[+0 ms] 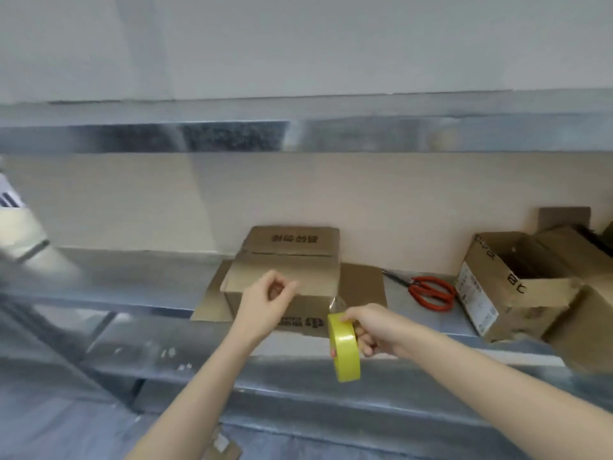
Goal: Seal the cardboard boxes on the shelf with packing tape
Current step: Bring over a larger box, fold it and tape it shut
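A closed cardboard box (292,260) sits on the metal shelf (132,280), on a flat sheet of cardboard (361,283). My right hand (371,330) grips a yellow roll of packing tape (343,346) just in front of the box's near right corner. A short clear strip of tape (337,304) rises from the roll toward that corner. My left hand (268,300) hovers at the box's near edge, fingers curled loosely with nothing in them.
Red-handled scissors (431,292) lie on the shelf to the right of the box. Farther right stands an open cardboard box (517,287) with its flaps up. An upper metal shelf (298,134) runs overhead. A lower shelf level (298,376) lies below.
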A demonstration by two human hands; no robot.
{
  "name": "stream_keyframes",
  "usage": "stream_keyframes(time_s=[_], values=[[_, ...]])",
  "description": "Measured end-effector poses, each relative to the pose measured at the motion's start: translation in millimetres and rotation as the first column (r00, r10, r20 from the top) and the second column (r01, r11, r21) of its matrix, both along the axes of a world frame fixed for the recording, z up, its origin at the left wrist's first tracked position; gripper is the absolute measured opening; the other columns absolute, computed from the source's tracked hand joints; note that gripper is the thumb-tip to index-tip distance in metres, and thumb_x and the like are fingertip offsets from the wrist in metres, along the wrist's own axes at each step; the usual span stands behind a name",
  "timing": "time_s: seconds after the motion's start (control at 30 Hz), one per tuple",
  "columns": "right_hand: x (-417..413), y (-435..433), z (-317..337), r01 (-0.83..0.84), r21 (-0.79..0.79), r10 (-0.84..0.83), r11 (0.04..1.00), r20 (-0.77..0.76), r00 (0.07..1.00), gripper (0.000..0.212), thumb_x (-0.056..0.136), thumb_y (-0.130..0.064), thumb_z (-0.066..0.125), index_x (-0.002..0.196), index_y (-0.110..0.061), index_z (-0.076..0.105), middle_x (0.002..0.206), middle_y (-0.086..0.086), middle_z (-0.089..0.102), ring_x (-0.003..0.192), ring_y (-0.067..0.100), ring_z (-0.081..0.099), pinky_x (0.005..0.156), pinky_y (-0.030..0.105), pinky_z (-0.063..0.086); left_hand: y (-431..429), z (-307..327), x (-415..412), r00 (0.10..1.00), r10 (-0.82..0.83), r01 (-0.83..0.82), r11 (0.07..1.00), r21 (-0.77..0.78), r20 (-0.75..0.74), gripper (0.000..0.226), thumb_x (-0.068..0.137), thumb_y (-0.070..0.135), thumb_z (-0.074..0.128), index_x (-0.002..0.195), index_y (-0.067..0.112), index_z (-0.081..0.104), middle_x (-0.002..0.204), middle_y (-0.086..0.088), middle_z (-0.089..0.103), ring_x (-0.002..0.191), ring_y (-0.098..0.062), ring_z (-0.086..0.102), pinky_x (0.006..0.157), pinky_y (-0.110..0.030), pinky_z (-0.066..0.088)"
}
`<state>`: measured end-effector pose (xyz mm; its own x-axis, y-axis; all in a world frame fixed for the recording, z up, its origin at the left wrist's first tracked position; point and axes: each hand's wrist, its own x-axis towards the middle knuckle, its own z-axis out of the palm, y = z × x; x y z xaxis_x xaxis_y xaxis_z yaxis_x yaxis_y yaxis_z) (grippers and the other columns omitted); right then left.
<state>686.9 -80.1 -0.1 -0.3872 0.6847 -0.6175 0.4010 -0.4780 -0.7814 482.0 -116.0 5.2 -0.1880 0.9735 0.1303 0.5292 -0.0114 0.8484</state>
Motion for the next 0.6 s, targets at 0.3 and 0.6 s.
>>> stream_keyframes(time_s=[0.3,0.6], values=[[-7.4,-2.2,-2.6,0.006,-0.026,-0.007,1.000,-0.066,0.998,0.023,0.101,-0.019,0.039,0.105,-0.002,0.055,0.087,0.023,0.073,0.034,0.013,0.035,0.038,0.019,0.030,-32.8,-49.8,31.0,0.937,-0.282,0.338,0.883,-0.327,0.206,0.121,0.041,0.057,0.089,0.143,0.031,0.031,0.141,0.012,0.038,0.133,-0.001,0.032,0.109,-0.036,0.038],[-5.2,-10.6,-7.4,0.033,-0.053,-0.036,0.998,-0.049,0.998,0.033,0.101,-0.036,0.045,0.096,-0.006,0.060,0.062,0.009,0.064,0.034,0.010,0.044,0.043,0.021,0.033,-26.1,-59.1,37.7,0.938,-0.289,0.326,0.922,-0.208,0.190,0.098,0.050,0.046,0.090,0.133,0.034,0.040,0.130,0.009,0.042,0.119,-0.007,0.045,0.096,-0.035,0.050]])
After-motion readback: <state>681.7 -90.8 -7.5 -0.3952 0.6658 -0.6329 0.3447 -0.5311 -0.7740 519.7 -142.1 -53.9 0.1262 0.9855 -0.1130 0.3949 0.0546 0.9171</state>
